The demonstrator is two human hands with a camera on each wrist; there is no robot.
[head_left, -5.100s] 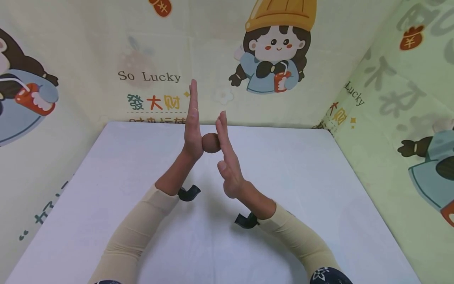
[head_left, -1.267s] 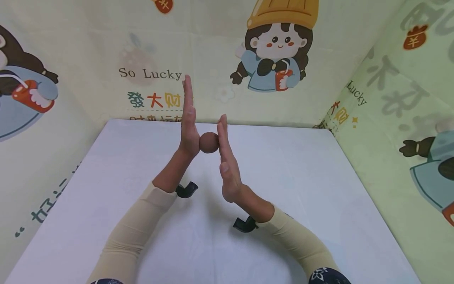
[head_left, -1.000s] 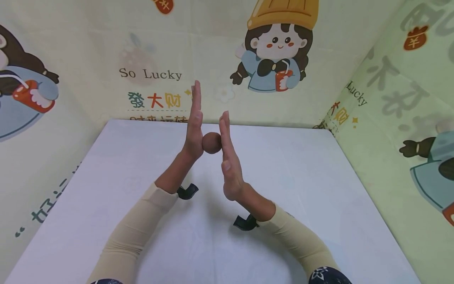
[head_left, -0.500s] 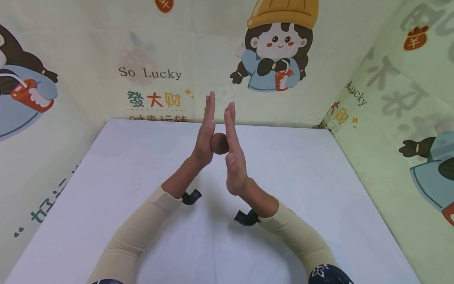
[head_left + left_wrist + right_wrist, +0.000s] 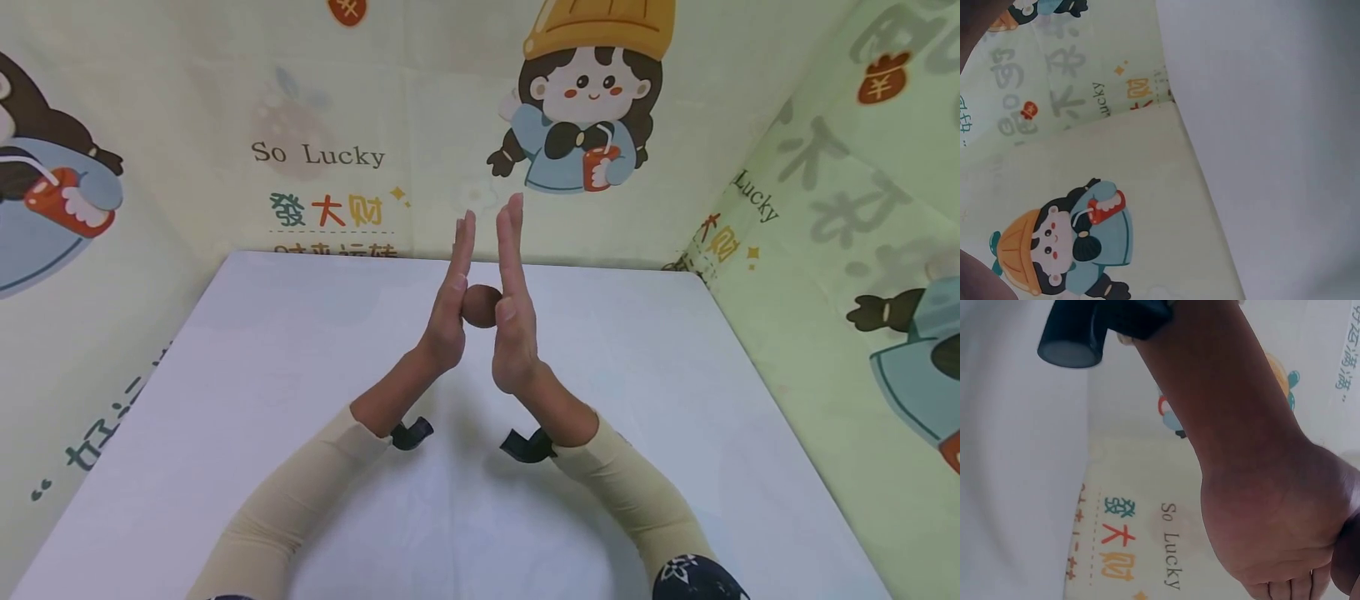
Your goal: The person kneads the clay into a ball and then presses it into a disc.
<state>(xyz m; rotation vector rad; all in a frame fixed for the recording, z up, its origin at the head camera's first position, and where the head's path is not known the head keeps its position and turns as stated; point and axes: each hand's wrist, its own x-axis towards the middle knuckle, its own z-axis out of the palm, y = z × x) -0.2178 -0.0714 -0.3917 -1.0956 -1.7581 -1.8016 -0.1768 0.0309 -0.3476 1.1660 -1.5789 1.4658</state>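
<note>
Cream fabric sleeves [image 5: 277, 517] run forward to black, angular wrist-worn cameras [image 5: 527, 447]. Beyond, above a flat white bench [image 5: 660, 358], a smooth, round brown ball [image 5: 480, 306] sits pressed between left hand [image 5: 451, 312] and right hand [image 5: 517, 321], seemingly because opposing pressure keeps it from dropping; palms face each other, fingers straight, pointing away. Farthest stands a pale, cartoon-printed backdrop [image 5: 450, 92].

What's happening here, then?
A person is pressing a small brown ball between two flat palms, the left hand on one side and the right hand on the other. The fingers are straight and point away from the person. The ball is held up over a white table.
</note>
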